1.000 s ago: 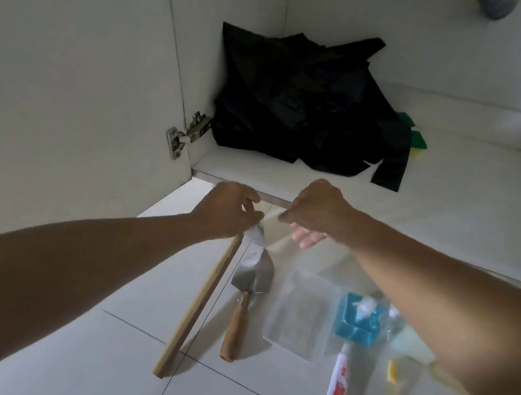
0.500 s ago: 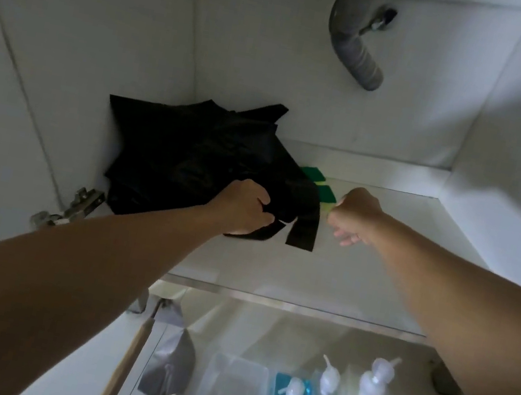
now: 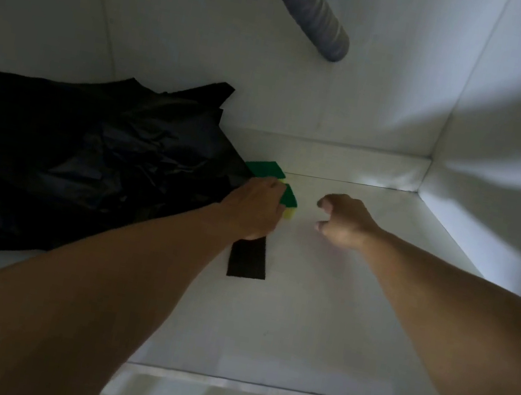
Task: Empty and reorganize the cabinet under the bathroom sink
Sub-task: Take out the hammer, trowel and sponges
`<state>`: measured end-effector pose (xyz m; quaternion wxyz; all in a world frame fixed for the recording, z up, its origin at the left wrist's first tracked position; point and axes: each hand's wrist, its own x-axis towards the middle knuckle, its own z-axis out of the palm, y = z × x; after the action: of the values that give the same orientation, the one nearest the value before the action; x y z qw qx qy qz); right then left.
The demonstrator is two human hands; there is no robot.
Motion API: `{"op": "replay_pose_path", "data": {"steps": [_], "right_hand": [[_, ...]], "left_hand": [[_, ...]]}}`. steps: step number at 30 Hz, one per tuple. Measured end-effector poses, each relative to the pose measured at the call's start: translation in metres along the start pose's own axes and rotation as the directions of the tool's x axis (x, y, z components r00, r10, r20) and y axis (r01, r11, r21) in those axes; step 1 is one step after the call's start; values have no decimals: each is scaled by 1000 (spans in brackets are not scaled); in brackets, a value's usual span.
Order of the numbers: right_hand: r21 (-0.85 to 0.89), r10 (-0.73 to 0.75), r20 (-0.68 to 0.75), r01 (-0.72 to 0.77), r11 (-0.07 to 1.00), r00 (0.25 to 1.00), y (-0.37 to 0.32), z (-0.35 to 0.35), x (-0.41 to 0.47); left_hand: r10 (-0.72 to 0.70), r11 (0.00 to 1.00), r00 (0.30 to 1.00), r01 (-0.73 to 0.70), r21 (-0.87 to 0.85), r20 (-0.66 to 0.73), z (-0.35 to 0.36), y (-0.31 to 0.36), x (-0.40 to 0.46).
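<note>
Inside the white cabinet (image 3: 335, 315), a crumpled black plastic bag (image 3: 84, 159) fills the back left corner. Two green scouring sponges lie at its right edge: one (image 3: 266, 167) against the back wall, and a green-and-yellow one (image 3: 290, 199) just in front of it. My left hand (image 3: 254, 212) reaches over the bag's edge and its fingers curl onto the green-and-yellow sponge, hiding part of it. My right hand (image 3: 343, 222) hovers to the right of the sponge, thumb and fingers loosely curled and apart, holding nothing.
A grey corrugated drain pipe (image 3: 314, 12) hangs from the top of the cabinet above the hands. A black strip of the bag (image 3: 248, 259) lies flat under my left wrist. Pump tops show faintly below the cabinet's front edge (image 3: 287, 393).
Both hands moved from the floor items outside into the cabinet. My left hand went past the black bag's edge onto the green-and-yellow sponge. The view moved closer in.
</note>
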<state>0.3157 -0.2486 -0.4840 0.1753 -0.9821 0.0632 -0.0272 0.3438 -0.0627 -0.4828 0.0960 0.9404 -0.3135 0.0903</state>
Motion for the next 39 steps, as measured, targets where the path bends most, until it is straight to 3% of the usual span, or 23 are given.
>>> {"op": "replay_pose_path", "data": {"steps": [3, 7, 12, 16, 20, 25, 30, 33, 35, 37, 39], "right_hand": [[-70, -114, 106, 121, 990, 988, -12, 3, 8], [-220, -125, 196, 168, 961, 973, -24, 7, 13], [-87, -52, -8, 51, 995, 999, -11, 16, 16], [53, 47, -177, -39, 998, 983, 2, 34, 18], [166, 133, -355, -78, 983, 925, 16, 39, 25], [266, 192, -416, -83, 960, 889, 20, 40, 30], [325, 266, -345, -151, 934, 900, 23, 37, 29], [274, 250, -193, -192, 942, 949, 25, 19, 34], [180, 189, -225, -150, 972, 956, 30, 0, 34], [-14, 128, -282, -137, 990, 951, 44, -19, 32], [-207, 162, -219, -208, 956, 962, 67, -35, 33]], "left_hand": [[-149, 988, 988, 146, 51, 45, 2, -21, 11], [-288, 954, 948, 271, 130, 136, 7, -52, 18], [-377, 926, 911, 371, 68, 165, 12, -74, 34], [-314, 947, 939, 320, -16, 140, 16, -86, 58], [-275, 959, 940, 284, -16, 203, 16, -88, 80], [-310, 950, 891, 308, 59, 332, 16, -78, 102], [-330, 944, 887, 308, 121, 321, 22, -71, 104], [-369, 929, 868, 338, 149, 332, 21, -68, 103], [-368, 929, 871, 331, 166, 324, 21, -64, 104], [-316, 948, 904, 289, 131, 288, 19, -57, 105], [-262, 964, 927, 261, 42, 268, 17, -53, 105]]}}
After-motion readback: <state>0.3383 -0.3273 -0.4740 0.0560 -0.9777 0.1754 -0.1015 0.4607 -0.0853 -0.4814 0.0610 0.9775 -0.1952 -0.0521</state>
